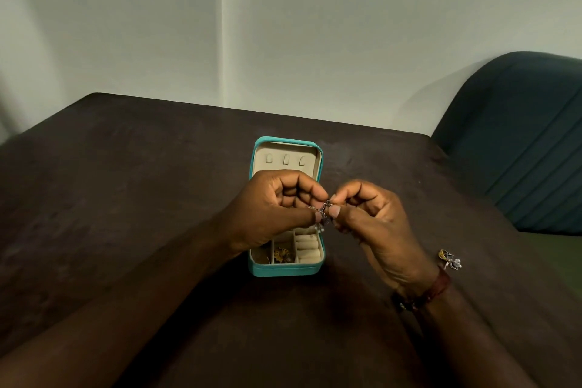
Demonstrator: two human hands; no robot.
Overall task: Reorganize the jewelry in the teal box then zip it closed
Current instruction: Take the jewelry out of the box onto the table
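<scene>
Fingertips (335, 211) of both hands pinch a small silver chain (323, 214), left hand (274, 208) and right hand (374, 220) curled tight just above the open teal box (285, 270). I see gold pieces (282, 254) in its middle compartment, and another trinket (451, 260) on the table (157, 198) beside my right wrist.

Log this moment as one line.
left hand, right hand: both pinch small silver chain jewelry | teal zip jewelry box: open, on dark brown table | silver-and-gold jewelry piece: on table beside right wrist
</scene>
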